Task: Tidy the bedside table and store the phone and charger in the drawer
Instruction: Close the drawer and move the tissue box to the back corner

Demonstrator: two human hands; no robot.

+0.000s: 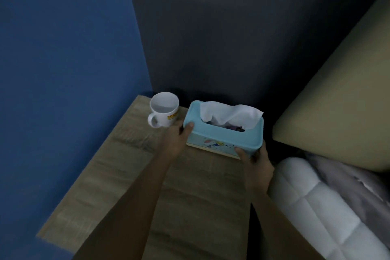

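Note:
A light blue tissue box [225, 137] with a white tissue [230, 114] sticking out of its slot stands at the back of the wooden bedside table [130, 175]. My left hand [179, 139] grips its left end, thumb on the lid's corner. At the front right corner my right hand [255, 160] holds the box, thumb on the front face. Whether the box rests on the table or is slightly lifted I cannot tell. No phone, charger or drawer is in view.
A white mug [163, 110] stands upright at the table's back left corner, just left of the box. A blue wall [63, 69] runs along the left, a dark wall behind. A beige headboard [337, 101] and white bedding [316, 207] lie to the right.

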